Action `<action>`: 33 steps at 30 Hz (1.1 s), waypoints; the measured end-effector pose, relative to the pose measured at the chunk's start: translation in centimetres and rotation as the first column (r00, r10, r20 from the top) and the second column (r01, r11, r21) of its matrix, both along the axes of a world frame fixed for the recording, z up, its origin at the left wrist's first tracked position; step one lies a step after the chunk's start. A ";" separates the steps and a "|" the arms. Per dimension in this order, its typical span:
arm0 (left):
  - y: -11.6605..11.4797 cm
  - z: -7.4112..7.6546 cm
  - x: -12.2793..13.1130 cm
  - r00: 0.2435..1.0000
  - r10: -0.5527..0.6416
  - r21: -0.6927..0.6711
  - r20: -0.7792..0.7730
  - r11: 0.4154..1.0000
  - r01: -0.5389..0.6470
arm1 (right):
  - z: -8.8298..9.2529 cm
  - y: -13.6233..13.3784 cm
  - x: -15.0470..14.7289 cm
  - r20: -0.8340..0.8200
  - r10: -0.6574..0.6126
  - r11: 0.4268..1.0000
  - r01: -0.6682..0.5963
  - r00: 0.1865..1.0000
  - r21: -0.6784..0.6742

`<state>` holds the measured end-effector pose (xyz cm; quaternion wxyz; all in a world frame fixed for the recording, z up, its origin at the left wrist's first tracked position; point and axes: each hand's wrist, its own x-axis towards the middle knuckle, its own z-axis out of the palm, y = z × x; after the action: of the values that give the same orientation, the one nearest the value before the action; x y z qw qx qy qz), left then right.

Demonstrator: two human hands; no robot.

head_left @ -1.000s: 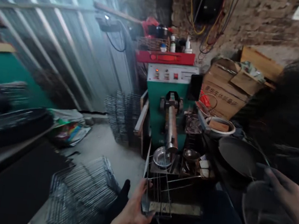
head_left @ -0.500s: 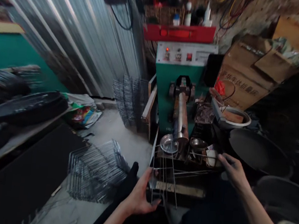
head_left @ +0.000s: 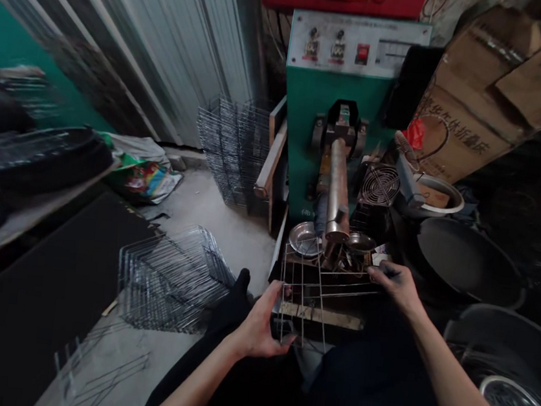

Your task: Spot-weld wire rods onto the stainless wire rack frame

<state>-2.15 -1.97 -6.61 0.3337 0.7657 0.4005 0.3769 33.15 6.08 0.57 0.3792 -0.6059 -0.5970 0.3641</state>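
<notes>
A wire grid frame (head_left: 307, 285) lies across the work plate in front of a green machine (head_left: 344, 107) with a steel cylinder arm (head_left: 337, 194). My left hand (head_left: 264, 323) grips the frame's near left edge, fingers curled around the wires. My right hand (head_left: 395, 286) pinches thin wire rods (head_left: 338, 291) that run across the frame at its right side. Two small metal dishes (head_left: 304, 238) sit under the cylinder's tip.
A stack of finished wire racks (head_left: 171, 280) lies on the floor to the left, more racks (head_left: 232, 146) stand beside the machine. Black round pans (head_left: 464, 261) and a bin (head_left: 514, 381) crowd the right. Cardboard boxes (head_left: 477, 103) sit behind. A dark bench (head_left: 22, 279) is at left.
My right hand came from the bin at the far right over to the frame's right side and now holds wire rods. The view has tilted down and closer to the machine.
</notes>
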 end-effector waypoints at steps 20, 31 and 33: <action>2.2 -0.7 1.0 0.998 0.052 0.039 -0.022 0.998 -0.051 | -2.4 2.5 1.0 0.023 -0.007 1.000 0.006 1.000 0.018; 3.3 -0.4 1.4 0.998 0.049 0.077 0.047 0.996 -0.052 | -3.2 3.3 1.3 0.027 0.019 1.000 -0.019 0.999 0.012; 3.6 0.3 1.6 0.997 0.042 0.107 0.061 0.993 -0.049 | -3.0 3.5 1.3 0.029 0.015 1.000 -0.016 0.999 0.011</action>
<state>-0.54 1.64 -6.31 0.2946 0.7620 0.3868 0.4278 34.44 9.59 -2.44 0.3713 -0.6043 -0.6091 0.3549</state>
